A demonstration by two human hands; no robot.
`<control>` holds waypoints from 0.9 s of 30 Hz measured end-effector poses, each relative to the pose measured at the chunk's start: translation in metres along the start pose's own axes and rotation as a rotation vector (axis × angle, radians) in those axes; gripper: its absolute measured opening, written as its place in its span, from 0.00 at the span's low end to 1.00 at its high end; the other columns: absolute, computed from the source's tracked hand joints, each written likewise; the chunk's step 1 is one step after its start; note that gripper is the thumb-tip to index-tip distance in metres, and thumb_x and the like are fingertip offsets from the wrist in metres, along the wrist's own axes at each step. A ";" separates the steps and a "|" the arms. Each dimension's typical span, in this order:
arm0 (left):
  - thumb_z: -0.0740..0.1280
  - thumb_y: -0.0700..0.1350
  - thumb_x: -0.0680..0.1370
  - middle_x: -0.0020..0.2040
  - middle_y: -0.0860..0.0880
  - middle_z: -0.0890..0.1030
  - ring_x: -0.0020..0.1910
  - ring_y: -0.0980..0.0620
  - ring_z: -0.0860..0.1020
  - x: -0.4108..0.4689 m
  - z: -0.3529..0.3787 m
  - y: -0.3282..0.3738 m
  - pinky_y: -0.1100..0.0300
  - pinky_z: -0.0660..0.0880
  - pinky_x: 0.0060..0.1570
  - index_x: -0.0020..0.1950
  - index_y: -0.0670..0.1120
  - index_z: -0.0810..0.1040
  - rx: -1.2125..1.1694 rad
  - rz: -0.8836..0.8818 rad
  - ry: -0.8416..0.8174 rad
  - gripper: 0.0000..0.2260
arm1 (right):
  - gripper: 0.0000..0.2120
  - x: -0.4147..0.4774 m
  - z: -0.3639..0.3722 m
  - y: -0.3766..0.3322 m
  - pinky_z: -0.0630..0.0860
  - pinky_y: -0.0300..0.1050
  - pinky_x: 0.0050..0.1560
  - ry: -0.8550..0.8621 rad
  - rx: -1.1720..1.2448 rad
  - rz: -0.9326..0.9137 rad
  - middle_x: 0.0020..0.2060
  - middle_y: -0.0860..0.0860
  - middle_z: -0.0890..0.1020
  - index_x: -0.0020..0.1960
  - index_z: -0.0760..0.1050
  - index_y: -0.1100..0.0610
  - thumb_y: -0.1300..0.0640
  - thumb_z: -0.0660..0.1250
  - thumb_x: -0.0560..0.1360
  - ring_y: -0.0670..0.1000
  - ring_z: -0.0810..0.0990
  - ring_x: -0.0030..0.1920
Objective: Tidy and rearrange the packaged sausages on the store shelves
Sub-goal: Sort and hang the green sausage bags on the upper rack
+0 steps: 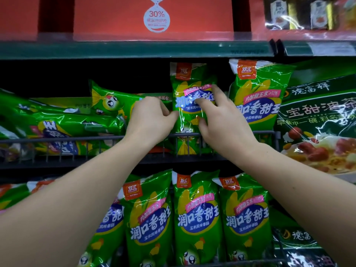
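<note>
While the left hand (152,120) pinches the pack (189,81) by its left edge and the right hand (223,122) curls its fingers on the front, it stands behind the rail (77,138). Best to seat its base flat, square it with the neighbour (258,93), then raise the fallen packs (63,120).

Glossy crinkled plastic sausage packs (192,105), dark metal wire shelf rail (77,139)

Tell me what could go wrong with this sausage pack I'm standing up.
The upright pack held by the left hand and right hand has nothing upright on its left; released, it may tip onto the fallen packs. The right hand is near the neighbouring pack and might knock it.
</note>
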State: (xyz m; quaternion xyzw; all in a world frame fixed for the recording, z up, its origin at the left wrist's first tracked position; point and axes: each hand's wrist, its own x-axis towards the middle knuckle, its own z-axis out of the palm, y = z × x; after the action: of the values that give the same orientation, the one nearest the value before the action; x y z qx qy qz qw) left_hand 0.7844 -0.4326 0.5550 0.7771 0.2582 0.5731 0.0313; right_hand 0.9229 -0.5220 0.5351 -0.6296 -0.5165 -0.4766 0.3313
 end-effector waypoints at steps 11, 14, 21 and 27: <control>0.74 0.53 0.72 0.59 0.46 0.77 0.62 0.43 0.72 0.015 -0.069 -0.040 0.44 0.71 0.60 0.58 0.49 0.79 0.374 0.153 0.110 0.17 | 0.18 -0.004 0.008 -0.003 0.76 0.62 0.59 0.130 0.042 -0.043 0.69 0.63 0.71 0.63 0.77 0.61 0.66 0.66 0.74 0.63 0.66 0.71; 0.74 0.55 0.72 0.65 0.45 0.73 0.68 0.43 0.67 0.017 -0.078 -0.050 0.43 0.68 0.64 0.62 0.52 0.77 0.390 0.075 0.078 0.21 | 0.18 -0.004 0.009 -0.005 0.78 0.60 0.53 0.146 0.038 -0.036 0.67 0.62 0.73 0.62 0.78 0.60 0.66 0.67 0.72 0.64 0.68 0.69; 0.69 0.57 0.74 0.69 0.47 0.73 0.70 0.45 0.66 0.025 -0.087 -0.058 0.44 0.67 0.66 0.69 0.52 0.72 0.454 0.114 0.031 0.25 | 0.19 0.008 0.006 -0.021 0.77 0.54 0.49 0.133 0.004 -0.118 0.62 0.56 0.76 0.64 0.77 0.56 0.57 0.68 0.73 0.59 0.72 0.63; 0.69 0.65 0.72 0.66 0.49 0.78 0.71 0.45 0.70 0.043 -0.090 -0.045 0.41 0.44 0.77 0.73 0.56 0.68 0.572 0.153 -0.266 0.31 | 0.23 0.015 0.003 -0.031 0.76 0.51 0.50 0.072 -0.013 -0.114 0.67 0.53 0.72 0.70 0.72 0.52 0.52 0.67 0.75 0.55 0.68 0.67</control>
State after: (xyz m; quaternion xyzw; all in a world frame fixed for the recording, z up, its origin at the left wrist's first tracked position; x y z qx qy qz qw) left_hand 0.6957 -0.3971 0.6080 0.8397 0.3431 0.3714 -0.1979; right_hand 0.8943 -0.5063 0.5456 -0.5838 -0.5359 -0.5205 0.3179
